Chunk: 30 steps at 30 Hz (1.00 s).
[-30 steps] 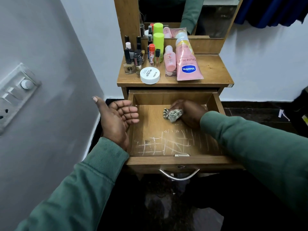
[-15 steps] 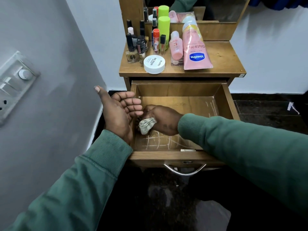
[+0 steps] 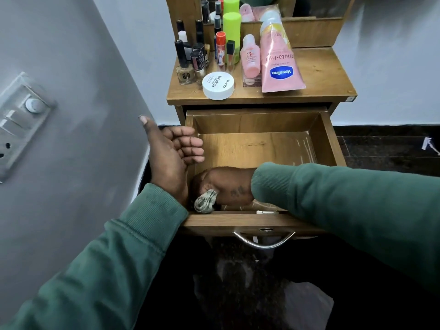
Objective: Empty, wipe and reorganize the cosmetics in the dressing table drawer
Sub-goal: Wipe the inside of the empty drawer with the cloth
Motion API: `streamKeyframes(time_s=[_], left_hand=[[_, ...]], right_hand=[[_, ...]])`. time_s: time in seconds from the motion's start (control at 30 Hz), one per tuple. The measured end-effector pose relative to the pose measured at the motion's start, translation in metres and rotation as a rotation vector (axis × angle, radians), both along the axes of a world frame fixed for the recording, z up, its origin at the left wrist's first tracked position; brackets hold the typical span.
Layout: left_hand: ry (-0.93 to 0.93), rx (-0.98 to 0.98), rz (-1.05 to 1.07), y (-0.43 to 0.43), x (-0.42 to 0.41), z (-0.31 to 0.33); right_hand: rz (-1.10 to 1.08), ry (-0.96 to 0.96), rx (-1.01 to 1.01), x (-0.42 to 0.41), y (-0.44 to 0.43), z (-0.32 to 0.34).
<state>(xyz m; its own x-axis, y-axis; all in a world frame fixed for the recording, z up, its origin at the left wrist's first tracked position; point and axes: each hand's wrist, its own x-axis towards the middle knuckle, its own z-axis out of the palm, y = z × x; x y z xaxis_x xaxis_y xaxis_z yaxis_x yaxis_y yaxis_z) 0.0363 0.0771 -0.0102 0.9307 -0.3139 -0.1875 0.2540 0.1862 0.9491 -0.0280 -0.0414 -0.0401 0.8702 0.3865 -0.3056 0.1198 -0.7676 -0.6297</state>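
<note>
The right hand (image 3: 223, 186) grips the balled cloth (image 3: 205, 203) in the drawer's (image 3: 257, 121) 7 o'clock corner, white marks (image 3: 302, 148) lying toward 2 o'clock from it, while the left hand's (image 3: 169, 156) fingers (image 3: 190, 142) hover relaxed and empty over the left wall.

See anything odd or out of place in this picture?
Yes. White scratchy lines mark the floor of the open wooden drawer near its right wall, like chalk or scuffs. On the wooden tabletop, the big pink Vaseline tube lies down while the small pink bottle beside it stands.

Grey wall (image 3: 83, 67), dark floor (image 3: 381, 148), wooden dressing table (image 3: 321, 75)
</note>
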Motion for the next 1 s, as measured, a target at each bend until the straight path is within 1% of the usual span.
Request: streamKeyframes(time_s=[0.07,0.13,0.2,0.27,0.3,0.4,0.47,0.53,0.6,0.7,0.77,0.83,0.87,0.9,0.93,0.97,1.0], left_hand=[[-0.083,0.103,-0.078,-0.003,-0.003,-0.002],[-0.174,0.216,-0.172,-0.006,-0.007,-0.006],[-0.238,0.29,-0.25,-0.006,-0.009,-0.01],[-0.282,0.322,-0.295,-0.005,-0.01,-0.012],[-0.3,0.328,-0.307,-0.004,-0.01,-0.012],[-0.381,0.384,-0.345,-0.003,-0.01,-0.013],[-0.489,0.475,-0.391,-0.003,-0.01,-0.013],[-0.562,0.536,-0.448,-0.003,-0.011,-0.013],[-0.56,0.54,-0.459,-0.003,-0.012,-0.011],[-0.446,0.443,-0.381,-0.002,-0.01,-0.008],[-0.371,0.392,-0.335,-0.001,-0.008,-0.006],[-0.34,0.373,-0.311,-0.003,-0.008,-0.006],[-0.333,0.368,-0.301,-0.004,-0.009,-0.005],[-0.326,0.362,-0.289,-0.005,-0.009,-0.005],[-0.319,0.352,-0.276,-0.006,-0.009,-0.004],[-0.307,0.334,-0.257,-0.006,-0.008,-0.004],[-0.286,0.305,-0.232,-0.006,-0.007,-0.004]], right_hand=[[0.03,0.031,-0.031,0.001,0.0,-0.001],[0.036,0.008,-0.033,0.0,-0.001,0.0],[-0.007,-0.009,-0.007,-0.002,-0.004,-0.003],[-0.06,-0.004,-0.018,-0.005,-0.009,-0.005],[-0.068,0.023,0.018,-0.007,-0.012,-0.006],[-0.135,0.202,0.247,-0.012,-0.022,-0.005],[-0.318,0.354,0.387,-0.017,-0.03,-0.007],[-0.397,0.388,0.407,-0.023,-0.039,-0.01],[-0.438,0.404,0.405,-0.03,-0.047,-0.008],[-0.531,0.401,0.414,-0.039,-0.061,-0.004],[-0.66,0.375,0.525,-0.04,-0.072,-0.006],[-0.8,0.281,0.61,-0.035,-0.076,-0.008],[-0.804,0.178,0.528,-0.031,-0.075,-0.01],[-0.732,0.033,0.336,-0.026,-0.072,-0.01],[-0.616,-0.097,0.095,-0.021,-0.069,-0.01],[-0.52,-0.188,-0.078,-0.015,-0.064,-0.01],[-0.443,-0.255,-0.158,-0.01,-0.058,-0.007]])
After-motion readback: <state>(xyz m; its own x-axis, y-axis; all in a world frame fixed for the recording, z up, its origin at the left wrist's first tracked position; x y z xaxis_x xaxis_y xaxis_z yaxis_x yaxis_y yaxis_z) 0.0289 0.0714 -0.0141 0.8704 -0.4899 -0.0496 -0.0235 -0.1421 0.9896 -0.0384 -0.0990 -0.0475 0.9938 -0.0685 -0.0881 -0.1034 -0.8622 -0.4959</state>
